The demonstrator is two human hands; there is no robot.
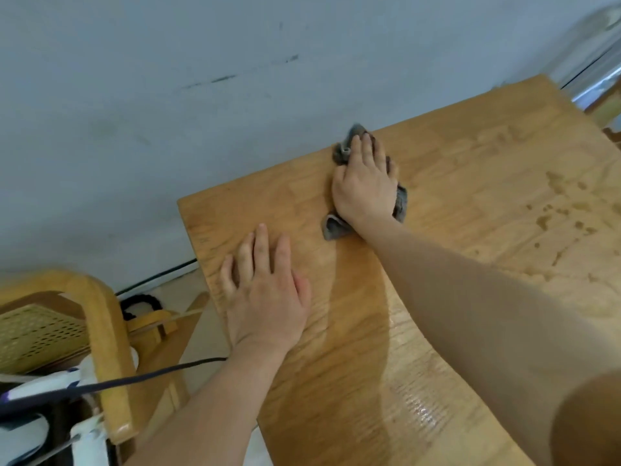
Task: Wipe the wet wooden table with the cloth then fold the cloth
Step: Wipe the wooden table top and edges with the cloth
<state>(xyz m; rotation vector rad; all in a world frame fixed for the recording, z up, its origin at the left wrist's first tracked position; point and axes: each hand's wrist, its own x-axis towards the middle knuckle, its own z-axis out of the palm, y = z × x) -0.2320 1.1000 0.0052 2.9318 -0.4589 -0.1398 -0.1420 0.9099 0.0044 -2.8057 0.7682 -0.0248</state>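
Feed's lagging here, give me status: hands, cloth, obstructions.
Right hand flat on grey cloth, far table edge. Left hand flat on table. Droplets remain right. Nothing obstructing.

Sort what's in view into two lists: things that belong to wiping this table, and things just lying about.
Belongs to the job:
- crumpled grey cloth, pressed flat under the right hand
- wet light-brown wooden table, droplets on its right part
- left hand, flat on the table

Just lying about:
- yellow wooden chair with perforated seat
- dark cable
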